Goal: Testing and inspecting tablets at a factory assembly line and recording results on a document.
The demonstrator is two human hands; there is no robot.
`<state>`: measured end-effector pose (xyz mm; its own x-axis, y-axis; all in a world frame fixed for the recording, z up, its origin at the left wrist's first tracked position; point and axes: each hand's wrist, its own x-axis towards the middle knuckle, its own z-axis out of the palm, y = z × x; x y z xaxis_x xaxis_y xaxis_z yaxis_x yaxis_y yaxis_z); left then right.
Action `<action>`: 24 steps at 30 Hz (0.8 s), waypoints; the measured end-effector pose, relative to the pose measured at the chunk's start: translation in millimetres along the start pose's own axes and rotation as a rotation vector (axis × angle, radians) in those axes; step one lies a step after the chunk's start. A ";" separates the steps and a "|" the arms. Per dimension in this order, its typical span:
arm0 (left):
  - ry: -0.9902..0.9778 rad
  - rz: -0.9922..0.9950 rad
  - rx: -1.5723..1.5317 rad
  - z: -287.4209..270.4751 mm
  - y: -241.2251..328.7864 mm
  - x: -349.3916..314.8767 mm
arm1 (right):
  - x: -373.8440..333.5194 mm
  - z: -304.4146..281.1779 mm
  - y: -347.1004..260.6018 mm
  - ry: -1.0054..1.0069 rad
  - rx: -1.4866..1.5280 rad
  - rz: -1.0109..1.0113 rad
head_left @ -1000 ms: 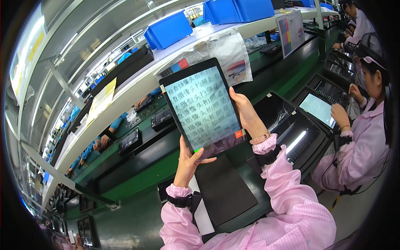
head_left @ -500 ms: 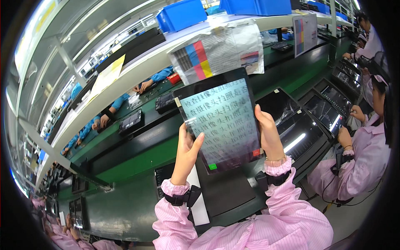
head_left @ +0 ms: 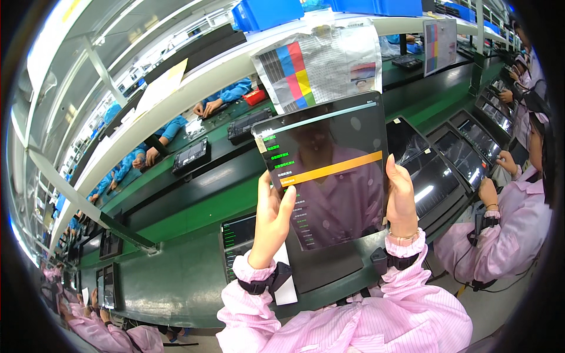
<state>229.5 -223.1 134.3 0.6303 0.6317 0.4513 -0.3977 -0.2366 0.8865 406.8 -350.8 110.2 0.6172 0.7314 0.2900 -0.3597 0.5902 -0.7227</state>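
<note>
A black tablet point(head_left: 341, 206) is held up between my two hands, tilted, above the bench. Its dark screen shows a list of short green and white lines, with one row highlighted in orange, and reflects a pink garment. My left hand point(head_left: 273, 220) grips the left edge, its thumb over the screen at the left end of the orange row. Along the right edge, my right hand point(head_left: 401, 200) clasps the tablet with its thumb pointing up; the fingers behind are hidden. Beneath the tablet lie a dark mat point(head_left: 326, 267) and a white strip point(head_left: 286, 288).
Another lit tablet point(head_left: 236, 235) lies left of my left wrist. More dark tablets point(head_left: 450, 150) rest on the bench at right, near a person in pink point(head_left: 500, 226). Behind hangs a colour-barred sheet point(head_left: 329, 65) below a shelf with blue bins point(head_left: 268, 13). Blue-sleeved workers sit across.
The screen has switched from a bright picture of rows of characters to a dark list with an orange row. My left thumb now lies at that row. Both hands keep the tablet.
</note>
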 end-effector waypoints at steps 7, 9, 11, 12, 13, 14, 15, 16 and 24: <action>-0.117 -0.105 0.273 -20.4 -13.5 -53.2 | -7.3 6.7 -15.5 -0.011 -0.044 -0.034; -0.187 -0.138 0.468 -18.0 -6.5 -63.4 | -7.7 4.4 -17.3 -0.063 -0.019 -0.026; -0.207 -0.298 0.433 -19.1 -3.6 -71.6 | -8.0 1.9 -15.7 -0.092 0.003 -0.025; -0.247 -0.312 0.444 -19.5 -3.7 -74.5 | -7.2 1.2 -14.8 -0.102 0.017 -0.013; -0.292 -0.326 0.450 -19.0 -5.6 -75.5 | -6.8 -0.3 -14.8 -0.109 0.027 -0.002; -0.294 -0.300 0.447 -17.1 -7.4 -76.2 | -7.0 -1.0 -16.0 -0.112 0.048 0.016; -0.302 -0.303 0.443 -17.7 -11.3 -76.7 | -7.2 -0.5 -17.9 -0.104 0.046 0.014; -0.292 -0.322 0.451 -19.5 -15.2 -77.8 | -7.0 1.7 -19.8 -0.113 0.032 0.012; -0.245 -0.349 0.470 -18.3 -13.5 -78.3 | -3.1 4.0 -14.2 -0.071 -0.001 -0.003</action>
<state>173.3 -255.8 85.2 0.8266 0.5557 0.0889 0.1585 -0.3815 0.9107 407.2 -360.1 122.1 0.5674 0.7519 0.3358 -0.3572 0.5922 -0.7223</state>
